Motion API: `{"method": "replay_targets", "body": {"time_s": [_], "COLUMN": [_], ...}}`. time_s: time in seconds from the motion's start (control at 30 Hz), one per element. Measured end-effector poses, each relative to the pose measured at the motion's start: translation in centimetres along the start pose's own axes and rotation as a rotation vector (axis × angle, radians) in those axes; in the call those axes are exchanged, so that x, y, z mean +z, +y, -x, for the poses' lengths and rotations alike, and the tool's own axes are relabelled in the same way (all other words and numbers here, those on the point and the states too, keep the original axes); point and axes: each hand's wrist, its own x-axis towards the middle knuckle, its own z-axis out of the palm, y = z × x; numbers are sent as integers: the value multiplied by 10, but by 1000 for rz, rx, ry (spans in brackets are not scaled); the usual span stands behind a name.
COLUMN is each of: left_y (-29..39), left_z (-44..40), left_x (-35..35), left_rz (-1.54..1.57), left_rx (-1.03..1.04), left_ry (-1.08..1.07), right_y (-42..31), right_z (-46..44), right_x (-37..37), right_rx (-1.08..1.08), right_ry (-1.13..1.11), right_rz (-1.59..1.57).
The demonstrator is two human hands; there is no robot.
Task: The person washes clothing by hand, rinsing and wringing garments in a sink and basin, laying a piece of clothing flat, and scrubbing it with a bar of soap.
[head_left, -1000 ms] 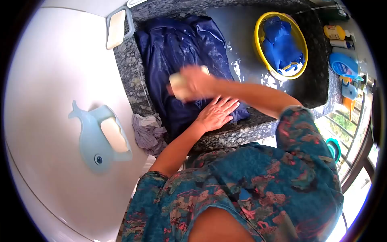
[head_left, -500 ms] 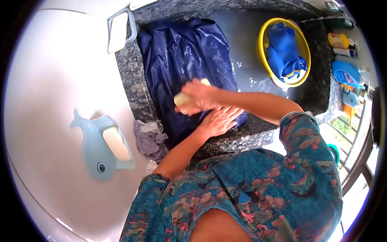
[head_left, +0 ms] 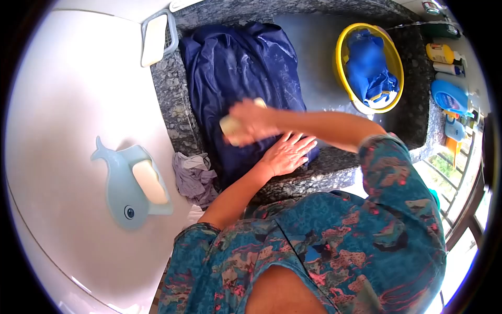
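A dark navy, wet-looking garment (head_left: 246, 68) with whitish soapy streaks lies spread over the stone ledge of the sink. My right hand (head_left: 251, 123), blurred by motion, is wrapped round a pale yellow bar of soap (head_left: 230, 129) and rests over the cloth's lower middle. Both ends of the bar stick out past the fingers. Flat on the garment's lower right corner, by the near edge, lies my left hand (head_left: 286, 155), fingers spread and holding nothing.
A yellow basin (head_left: 399, 97) with blue clothes (head_left: 368, 63) stands in the sink at right. Bottles (head_left: 451, 98) line the right side. Left are a crumpled grey cloth (head_left: 194, 180), a whale-shaped soap dish (head_left: 119, 191) on the wall, and a soap tray (head_left: 171, 39).
My right hand has shifted slightly left and up over the garment with the soap bar. My left hand has stayed nearly in place.
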Motion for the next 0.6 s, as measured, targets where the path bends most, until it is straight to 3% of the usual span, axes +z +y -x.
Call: {"method": "replay_targets", "body": {"time_s": [0.03, 0.1, 0.17, 0.23, 0.3, 0.37, 0.5, 0.6], "left_y": [-2, -4, -2, -2, 1, 0, -4, -1], "left_z": [1, 3, -1, -3, 2, 2, 1, -6], "left_x": [0, -1, -8, -9, 2, 3, 4, -26], "left_rz": [-13, -17, -36, -22, 70, 45, -19, 68], "left_rx": [6, 15, -17, -13, -12, -15, 26, -89], "left_ry": [-14, -43, -148, -42, 115, 42, 58, -201], "right_y": [29, 84, 96, 80, 25, -7, 68, 117], "right_z": [-14, -35, -52, -58, -39, -6, -31, -69], "right_x": [-1, -3, -10, -3, -4, 5, -2, 0], "right_rx": [60, -201, 300, 453, 488, 225, 295, 375], "right_ry": [45, 85, 235, 251, 168, -69, 164, 299], "right_rz": [83, 135, 237, 315, 130, 103, 403, 451]}}
